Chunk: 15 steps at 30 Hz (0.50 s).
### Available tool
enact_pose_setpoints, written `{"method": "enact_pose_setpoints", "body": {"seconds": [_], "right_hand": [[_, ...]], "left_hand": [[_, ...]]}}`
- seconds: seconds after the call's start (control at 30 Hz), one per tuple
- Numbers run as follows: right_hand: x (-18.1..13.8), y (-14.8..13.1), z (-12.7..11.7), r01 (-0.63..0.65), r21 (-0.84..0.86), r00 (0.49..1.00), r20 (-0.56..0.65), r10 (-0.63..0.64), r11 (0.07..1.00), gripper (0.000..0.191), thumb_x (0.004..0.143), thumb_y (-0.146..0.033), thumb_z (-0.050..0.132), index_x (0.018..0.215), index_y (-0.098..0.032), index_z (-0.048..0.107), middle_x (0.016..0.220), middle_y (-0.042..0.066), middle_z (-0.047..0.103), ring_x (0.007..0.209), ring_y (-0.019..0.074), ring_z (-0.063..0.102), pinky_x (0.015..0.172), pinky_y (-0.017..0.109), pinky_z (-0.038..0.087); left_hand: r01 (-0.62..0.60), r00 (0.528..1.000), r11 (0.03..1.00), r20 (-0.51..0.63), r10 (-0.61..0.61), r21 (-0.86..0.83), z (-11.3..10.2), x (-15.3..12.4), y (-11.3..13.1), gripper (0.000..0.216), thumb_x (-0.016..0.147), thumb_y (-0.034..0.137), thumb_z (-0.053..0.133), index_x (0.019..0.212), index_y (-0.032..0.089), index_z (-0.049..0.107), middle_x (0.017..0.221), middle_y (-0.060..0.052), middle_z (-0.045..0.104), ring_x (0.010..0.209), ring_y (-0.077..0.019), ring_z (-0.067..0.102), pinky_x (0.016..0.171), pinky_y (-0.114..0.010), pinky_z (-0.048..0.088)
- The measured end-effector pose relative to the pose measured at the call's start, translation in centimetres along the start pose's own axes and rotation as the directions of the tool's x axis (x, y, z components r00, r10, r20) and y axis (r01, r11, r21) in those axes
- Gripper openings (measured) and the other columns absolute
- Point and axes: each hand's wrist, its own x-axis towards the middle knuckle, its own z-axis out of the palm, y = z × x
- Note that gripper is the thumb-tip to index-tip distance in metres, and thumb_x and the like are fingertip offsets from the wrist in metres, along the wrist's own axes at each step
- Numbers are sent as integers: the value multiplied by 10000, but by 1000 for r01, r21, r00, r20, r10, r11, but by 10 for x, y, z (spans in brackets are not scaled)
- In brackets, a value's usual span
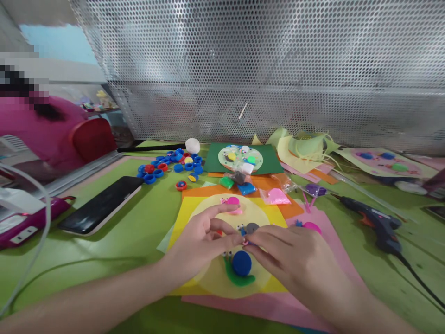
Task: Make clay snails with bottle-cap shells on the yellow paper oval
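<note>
My left hand and my right hand meet over a pale yellow paper circle that lies on a yellow sheet. Their fingertips pinch together on a tiny clay piece beside a grey-shelled clay snail. Just below the fingers sits a clay snail with a blue shell and green body. A pink clay snail rests at the circle's far edge. Another pink-shelled snail peeks out beyond my right hand.
A phone lies at the left. Several blue and red bottle caps are scattered behind it. Clay packets, coloured paper and a green sheet sit further back. A glue gun lies right. A person in pink sits far left.
</note>
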Motion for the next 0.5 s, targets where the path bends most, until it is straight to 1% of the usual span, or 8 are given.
{"method": "enact_pose_setpoints", "body": {"seconds": [0.2, 0.4, 0.5], "right_hand": [[1, -1, -1, 14, -1, 999, -47, -14, 1000, 254, 904, -158, 407, 818, -140, 645, 785, 36, 679, 672, 134, 643, 508, 237, 443], [1, -2, -2, 38, -4, 999, -15, -38, 999, 289, 912, -146, 376, 813, -136, 648, 778, 42, 673, 657, 122, 636, 544, 228, 472], [0, -1, -1, 60, -29, 998, -32, -61, 998, 290, 906, -126, 372, 811, -136, 646, 793, 44, 678, 687, 123, 640, 564, 223, 481]], "left_hand": [[-17, 1000, 1000, -23, 17, 13, 0, 0, 2, 510, 690, 289, 720, 1145, 205, 507, 733, 1, 654, 690, -142, 607, 666, -251, 451], [-15, 1000, 1000, 0, 15, -9, 0, 0, 0, 494, 703, 292, 712, 1141, 199, 504, 724, 5, 644, 687, -136, 596, 670, -253, 449], [-6, 1000, 1000, -8, 6, 6, -1, 1, -1, 494, 703, 295, 711, 1142, 208, 500, 724, 13, 643, 683, -124, 592, 668, -244, 450]]}}
